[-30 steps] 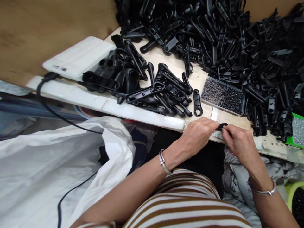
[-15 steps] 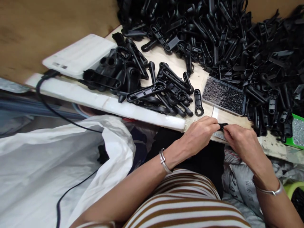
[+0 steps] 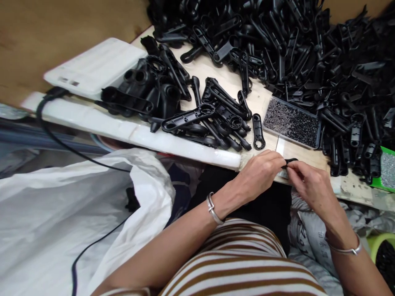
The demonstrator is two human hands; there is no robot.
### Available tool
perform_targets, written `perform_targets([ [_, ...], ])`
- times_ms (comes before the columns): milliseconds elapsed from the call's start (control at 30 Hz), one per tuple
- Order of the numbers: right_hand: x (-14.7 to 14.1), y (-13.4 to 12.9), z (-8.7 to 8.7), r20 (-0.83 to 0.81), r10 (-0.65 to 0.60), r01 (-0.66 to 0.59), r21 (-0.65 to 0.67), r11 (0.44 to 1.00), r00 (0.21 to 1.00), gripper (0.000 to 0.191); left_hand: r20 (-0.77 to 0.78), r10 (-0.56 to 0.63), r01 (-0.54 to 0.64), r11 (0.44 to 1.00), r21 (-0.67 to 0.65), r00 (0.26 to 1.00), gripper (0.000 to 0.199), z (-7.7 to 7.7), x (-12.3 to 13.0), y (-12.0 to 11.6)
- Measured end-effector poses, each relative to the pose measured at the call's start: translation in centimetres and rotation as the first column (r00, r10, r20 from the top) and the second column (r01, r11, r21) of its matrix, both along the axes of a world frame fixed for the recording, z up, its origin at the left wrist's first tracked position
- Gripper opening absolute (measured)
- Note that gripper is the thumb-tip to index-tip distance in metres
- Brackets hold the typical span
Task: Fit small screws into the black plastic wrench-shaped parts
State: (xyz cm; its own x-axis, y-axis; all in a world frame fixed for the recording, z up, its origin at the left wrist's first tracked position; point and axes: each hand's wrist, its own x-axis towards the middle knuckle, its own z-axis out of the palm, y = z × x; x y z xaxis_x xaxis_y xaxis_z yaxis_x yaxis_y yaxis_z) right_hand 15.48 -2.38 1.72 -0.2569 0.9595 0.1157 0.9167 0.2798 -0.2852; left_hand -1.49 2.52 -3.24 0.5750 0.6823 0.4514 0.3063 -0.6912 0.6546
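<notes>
Both hands meet at the front edge of the bench. My left hand [image 3: 262, 170] is closed around a black plastic part [image 3: 291, 160], mostly covered by the fingers. My right hand [image 3: 308, 181] has its thumb and fingertips pinched together at that part; whether it grips the part or something tiny is hidden. Just behind the hands is a clear tray [image 3: 290, 123] of small dark pieces. A single flat black arm-shaped part [image 3: 258, 131] with a ring end lies left of the tray.
A large heap of black plastic parts [image 3: 277, 49] covers the back and right. A smaller pile [image 3: 212, 115] lies at centre left, near a white box [image 3: 95, 68] with a black cable [image 3: 80, 150]. At right is a green tray [image 3: 387, 168] of small silvery pieces. A white sack [image 3: 148, 185] hangs below.
My right fingers have shifted slightly left, closer to the left hand, and more of the black part's far end shows above them. The left hand stays nearly in place.
</notes>
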Motion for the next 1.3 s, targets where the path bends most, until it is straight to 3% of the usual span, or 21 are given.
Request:
perform_targets([
  [67,0.3,0.1,0.0,-0.123,-0.073,0.062,-0.088,0.994,0.990,0.011,0.006,0.010,-0.010,1.000,-0.012,1.000,0.014,0.0,0.0,0.0],
  [133,0.8,0.4,0.1,-0.330,-0.217,0.147,-0.224,0.963,0.919,0.010,0.024,0.019,-0.018,1.000,-0.015,1.000,0.014,-0.1,0.0,-0.1],
  [233,1.9,1.0,-0.1,-0.596,-0.461,0.253,-0.401,0.880,0.658,0.018,0.060,0.030,-0.029,1.000,-0.007,0.998,0.015,-0.3,0.1,-0.3],
  [333,3.1,1.5,-0.6,-0.664,-0.590,0.306,-0.505,0.807,0.459,0.027,0.043,0.053,-0.053,0.999,-0.010,0.998,0.012,-0.1,-0.1,-0.3],
  [467,3.8,1.7,-1.1,-0.627,-0.689,0.261,-0.642,0.721,0.363,0.040,-0.071,0.047,-0.047,0.999,-0.001,0.996,0.012,0.8,-0.4,-0.1],
  [567,4.3,1.6,-1.2,-0.592,-0.696,0.276,-0.646,0.711,0.407,0.042,-0.101,0.051,-0.044,0.997,0.070,0.994,0.015,1.3,-0.4,-0.1],
  [800,6.5,0.6,-1.7,-0.480,-0.613,0.362,-0.518,0.775,0.627,0.035,-0.096,0.131,-0.104,0.962,0.252,0.987,0.013,1.9,1.1,-0.9],
  [900,6.4,-0.1,-1.9,-0.351,-0.520,0.421,-0.324,0.848,0.778,0.024,-0.163,0.108,-0.060,0.960,0.274,0.981,0.016,2.3,2.8,-0.9],
  [1000,5.7,-0.7,-1.7,-0.123,-0.407,0.398,-0.091,0.913,0.905,0.019,-0.248,0.102,-0.028,0.958,0.284,0.963,0.015,2.7,5.0,-0.6],
  [1133,5.6,-1.1,-1.4,0.027,-0.307,0.306,0.012,0.952,0.951,0.022,-0.367,0.071,0.037,0.959,0.280,0.928,0.014,2.9,7.2,-0.1],
  [1233,6.3,-1.2,-1.5,-0.143,-0.289,0.289,-0.020,0.957,0.947,0.019,-0.406,0.059,0.068,0.955,0.289,0.912,0.011,2.8,7.9,0.1],
  [1300,6.8,-1.3,-1.8,-0.376,-0.360,0.340,-0.119,0.933,0.854,0.016,-0.401,0.055,0.069,0.956,0.287,0.914,0.013,2.7,7.9,0.0],
])
